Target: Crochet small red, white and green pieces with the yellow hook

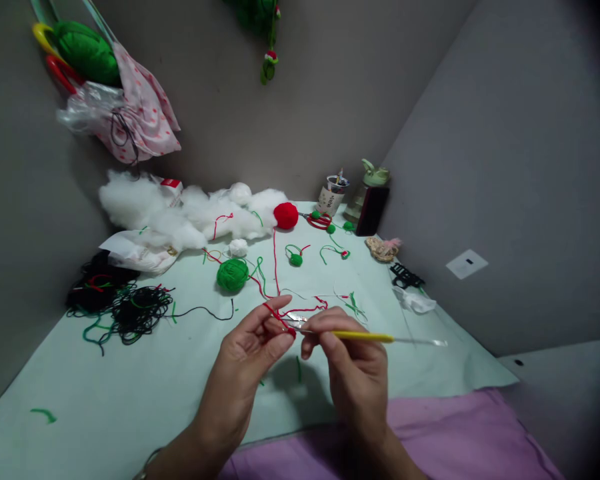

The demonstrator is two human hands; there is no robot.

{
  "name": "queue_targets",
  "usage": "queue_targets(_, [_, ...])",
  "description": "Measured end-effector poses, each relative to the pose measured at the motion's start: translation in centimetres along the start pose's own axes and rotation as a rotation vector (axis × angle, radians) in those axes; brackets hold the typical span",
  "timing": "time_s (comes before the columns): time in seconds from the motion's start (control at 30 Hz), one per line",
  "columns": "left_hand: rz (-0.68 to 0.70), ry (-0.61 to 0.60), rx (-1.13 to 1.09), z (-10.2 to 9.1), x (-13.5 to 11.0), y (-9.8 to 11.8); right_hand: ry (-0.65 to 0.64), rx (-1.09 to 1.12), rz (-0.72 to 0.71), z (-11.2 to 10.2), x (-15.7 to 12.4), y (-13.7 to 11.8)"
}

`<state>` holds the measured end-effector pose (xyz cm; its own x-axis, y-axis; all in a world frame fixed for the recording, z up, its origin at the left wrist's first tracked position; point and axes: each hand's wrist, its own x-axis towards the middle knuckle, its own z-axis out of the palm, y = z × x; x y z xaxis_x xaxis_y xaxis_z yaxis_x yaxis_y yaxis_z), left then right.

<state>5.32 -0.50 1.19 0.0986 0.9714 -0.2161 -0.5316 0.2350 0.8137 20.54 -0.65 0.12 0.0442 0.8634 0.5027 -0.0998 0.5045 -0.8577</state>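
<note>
My left hand (pixel 247 357) pinches a small piece of red crochet work (pixel 291 333) between thumb and fingers, with red yarn (pixel 279 315) running over the raised index finger. My right hand (pixel 353 363) grips a crochet hook (pixel 363 336) by its yellow handle; its thin metal tip points left and meets the red piece. The hook's other metal end sticks out to the right. A red strand leads back over the table to a red yarn ball (pixel 286 216). Just how the tip sits in the stitches is too small to tell.
On the table lie a green yarn ball (pixel 233 275), tangled black yarn (pixel 143 312), white stuffing (pixel 195 212) and red-handled scissors (pixel 320 221). A pen cup (pixel 330 199), a bottle (pixel 357 202) and a dark phone (pixel 373 211) stand at the back right. Bags (pixel 143 103) hang upper left.
</note>
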Motion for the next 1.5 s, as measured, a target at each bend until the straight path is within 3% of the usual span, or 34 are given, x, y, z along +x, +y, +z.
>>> queue_targets(0.13, [0.084, 0.007, 0.083, 0.2, -0.5, -0.5, -0.065, -0.455, -0.289, 0.1, -0.5, 0.3])
queue_targets(0.23, [-0.065, -0.074, -0.073, 0.1, -0.6, -0.6, -0.105, -0.705, -0.521, 0.0, -1.0, 0.7])
queue_targets(0.3, [-0.197, -0.136, -0.197, -0.1, -0.3, -0.3, -0.071, -0.653, -0.476, -0.2, -1.0, 0.7])
queue_targets(0.37, [-0.245, -0.129, -0.267, -0.6, 0.1, 0.1, 0.033, -0.458, -0.318, -0.4, -0.5, 0.3])
queue_targets(0.47, [-0.162, -0.017, -0.266, -1.2, 0.6, 0.6, 0.184, -0.104, -0.104, -0.9, 0.7, -0.6])
queue_targets(0.57, [-0.109, 0.02, -0.183, -1.1, 0.6, 0.9, 0.137, 0.08, 0.021, -1.0, 1.3, -1.2])
queue_targets(0.83, [-0.144, 0.0, -0.148, -0.4, 0.1, 0.7, 0.066, -0.115, -0.085, -0.1, -0.1, -0.7])
queue_targets(1.5, [-0.122, -0.04, -0.19, -0.5, 0.1, 0.1, 0.078, -0.162, -0.093, -0.2, 0.1, -0.3])
